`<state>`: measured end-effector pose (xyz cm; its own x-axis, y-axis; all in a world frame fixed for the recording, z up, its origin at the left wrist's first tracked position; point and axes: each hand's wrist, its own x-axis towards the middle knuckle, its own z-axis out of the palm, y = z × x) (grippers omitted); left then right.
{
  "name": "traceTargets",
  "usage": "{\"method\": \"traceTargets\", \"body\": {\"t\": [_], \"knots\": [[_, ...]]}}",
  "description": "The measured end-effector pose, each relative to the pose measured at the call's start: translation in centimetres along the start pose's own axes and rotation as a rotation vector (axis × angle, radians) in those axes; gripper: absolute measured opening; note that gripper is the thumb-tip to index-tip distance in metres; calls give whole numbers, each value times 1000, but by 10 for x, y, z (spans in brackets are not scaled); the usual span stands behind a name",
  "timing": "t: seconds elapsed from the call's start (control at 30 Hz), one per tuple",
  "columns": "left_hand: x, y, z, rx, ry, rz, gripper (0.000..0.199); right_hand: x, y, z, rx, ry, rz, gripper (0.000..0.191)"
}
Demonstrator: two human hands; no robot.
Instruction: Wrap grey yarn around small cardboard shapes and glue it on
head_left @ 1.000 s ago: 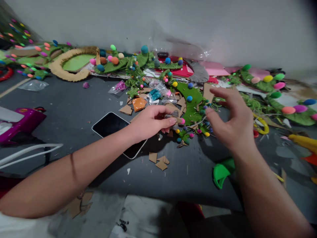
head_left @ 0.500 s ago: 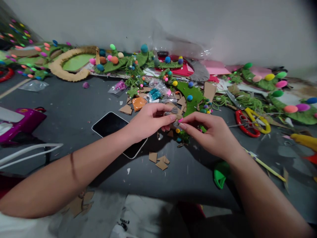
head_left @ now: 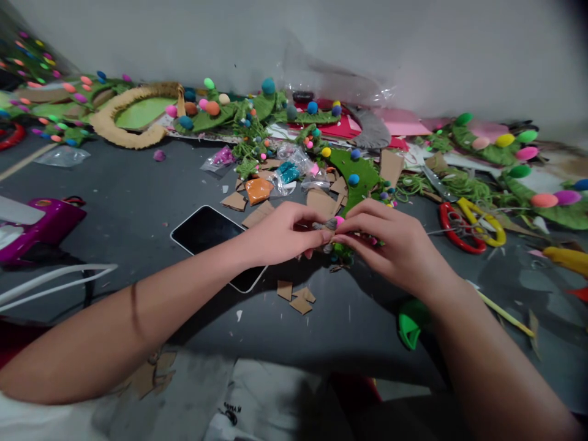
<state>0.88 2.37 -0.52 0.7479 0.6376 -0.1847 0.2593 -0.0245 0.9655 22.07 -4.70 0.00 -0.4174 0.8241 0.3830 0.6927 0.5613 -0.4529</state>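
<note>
A small piece wound with grey yarn [head_left: 327, 225] is pinched between the thumb and fingers of my left hand [head_left: 282, 231]. My right hand [head_left: 395, 245] meets it from the right, its thumb and fingers closed at the piece's right end, partly hiding it. A pink pom-pom [head_left: 339, 221] shows by the right fingertips; whether it is attached to the piece I cannot tell. Under my left wrist lies a phone [head_left: 204, 233] with a dark screen. Behind the hands is a green felt crescent [head_left: 361, 174] with coloured pom-poms.
Cardboard scraps [head_left: 301, 300] lie in front of the hands. Red-handled scissors [head_left: 459, 229] and yellow-handled scissors [head_left: 493, 229] are at right, beside a green plastic object [head_left: 408, 324]. A purple device [head_left: 46, 226] stands left. Decorated green felt pieces [head_left: 215, 116] line the wall.
My right hand has moved left, its fingertips now meeting those of my left hand. The left hand has dropped slightly, exposing cardboard scraps behind it.
</note>
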Motion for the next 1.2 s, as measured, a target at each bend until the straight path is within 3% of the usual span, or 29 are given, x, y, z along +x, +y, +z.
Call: {"method": "traceTargets", "body": {"t": [0.37,0.6,0.7,0.83,1.0,1.2], "knots": [[1,-2,-5,-132,-134,18,15,3,0,-3,143,102,85,9],[1,-7,-3,-438,-230,21,5,5,-7,2,244,172,217,11],[-1,-5,1,-550,-252,15,10,5,-9,6,260,214,271,11],[-3,-1,5,-649,-202,19,19,3,-10,10,218,277,292,12],[-1,-2,7,-629,-66,28,31,2,-11,13,99,268,257,9],[0,-7,5,-537,37,149,36,1,-14,15,93,298,243,7]]}}
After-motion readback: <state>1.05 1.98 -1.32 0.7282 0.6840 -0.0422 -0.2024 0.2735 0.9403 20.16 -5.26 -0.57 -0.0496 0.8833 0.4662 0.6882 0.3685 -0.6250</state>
